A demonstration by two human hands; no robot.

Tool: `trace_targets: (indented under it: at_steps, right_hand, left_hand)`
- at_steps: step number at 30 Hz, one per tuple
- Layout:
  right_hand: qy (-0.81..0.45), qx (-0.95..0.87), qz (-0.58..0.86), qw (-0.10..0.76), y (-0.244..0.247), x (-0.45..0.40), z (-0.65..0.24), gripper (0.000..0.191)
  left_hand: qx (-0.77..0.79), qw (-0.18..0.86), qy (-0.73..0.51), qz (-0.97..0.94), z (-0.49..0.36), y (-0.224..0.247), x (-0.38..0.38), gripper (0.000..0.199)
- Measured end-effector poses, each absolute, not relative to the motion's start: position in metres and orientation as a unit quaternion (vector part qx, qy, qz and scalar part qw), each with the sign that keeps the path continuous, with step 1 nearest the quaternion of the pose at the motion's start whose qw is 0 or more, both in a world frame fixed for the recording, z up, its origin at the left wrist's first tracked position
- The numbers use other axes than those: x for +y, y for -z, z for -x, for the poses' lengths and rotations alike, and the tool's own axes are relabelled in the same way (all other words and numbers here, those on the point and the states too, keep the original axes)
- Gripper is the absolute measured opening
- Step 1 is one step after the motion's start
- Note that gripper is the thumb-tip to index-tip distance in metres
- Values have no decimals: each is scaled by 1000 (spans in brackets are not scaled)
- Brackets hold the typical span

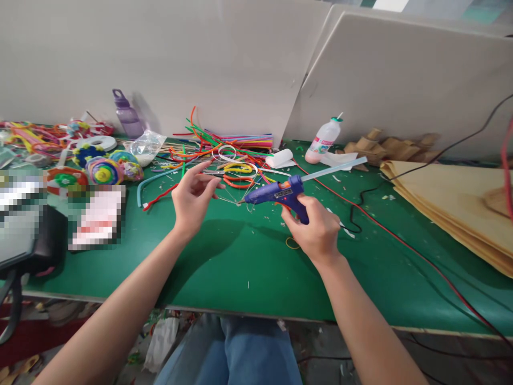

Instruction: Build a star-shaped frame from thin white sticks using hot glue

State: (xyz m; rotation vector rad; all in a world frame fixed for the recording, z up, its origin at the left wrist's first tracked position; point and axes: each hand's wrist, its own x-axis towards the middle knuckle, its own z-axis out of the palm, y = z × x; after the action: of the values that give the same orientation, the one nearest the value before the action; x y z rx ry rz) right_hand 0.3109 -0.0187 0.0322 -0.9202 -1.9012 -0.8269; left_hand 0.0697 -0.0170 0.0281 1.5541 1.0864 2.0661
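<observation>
My right hand [315,224] is wrapped round the handle of a blue glue gun [272,193], a clear glue stick [334,175] jutting from its back. The gun's nozzle points left and touches or nearly touches a thin wire frame [227,201]. My left hand [196,195] pinches the left end of that wire between thumb and fingers. Just behind the wire lie scissors with orange and yellow handles [238,183] and a white ring [225,154], among colourful pipe cleaners [248,140].
Fuzzy flower pieces [102,171] and a purple bottle [128,115] stand left. Behind the gun are a white roll [279,159] and a pink-labelled bottle [324,140]. Brown paper [449,208] lies right. A red cable [385,227] and a black cable [452,141] cross the green table [224,267].
</observation>
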Motion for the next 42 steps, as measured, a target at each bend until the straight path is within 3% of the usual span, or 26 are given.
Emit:
trace_targets:
  at_steps: [24, 32, 42]
  right_hand:
    - [300, -758, 393, 425, -33, -18, -313, 21]
    - [233, -672, 485, 509, -32, -14, -312, 32]
    - [329, -745, 363, 453, -34, -21, -307, 27]
  left_hand:
    - [402, 146, -723, -542, -68, -28, -16, 32]
    - [397, 151, -737, -525, -68, -29, -15, 32]
    - [395, 105, -709, -575, -74, -29, -22, 32]
